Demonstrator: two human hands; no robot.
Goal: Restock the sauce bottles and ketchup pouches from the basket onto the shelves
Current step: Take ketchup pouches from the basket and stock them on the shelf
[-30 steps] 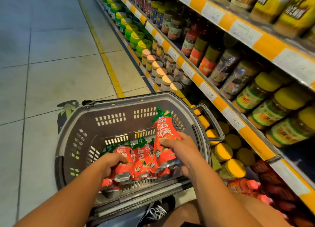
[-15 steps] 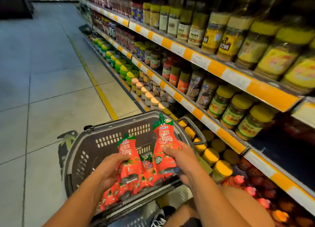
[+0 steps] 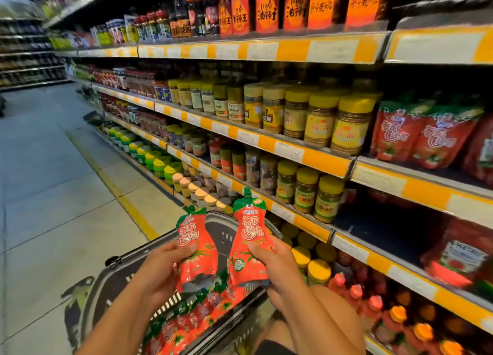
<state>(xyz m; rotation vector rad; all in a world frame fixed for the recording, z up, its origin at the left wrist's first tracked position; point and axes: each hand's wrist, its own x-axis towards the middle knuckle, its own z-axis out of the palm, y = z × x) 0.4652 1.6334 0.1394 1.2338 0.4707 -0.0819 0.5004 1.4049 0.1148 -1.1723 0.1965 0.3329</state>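
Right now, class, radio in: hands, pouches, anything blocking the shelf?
Left hand grips one ketchup pouch; right hand grips another. Both above basket. Matching pouches on shelf upper right; nothing blocking.

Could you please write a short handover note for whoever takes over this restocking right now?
Left hand grips one ketchup pouch; right hand grips a second pouch, both upright above the basket.
More pouches lie in the basket.
Matching pouches on the shelf stand at upper right.
Done: two picked up. Left: shelve them, then the rest.
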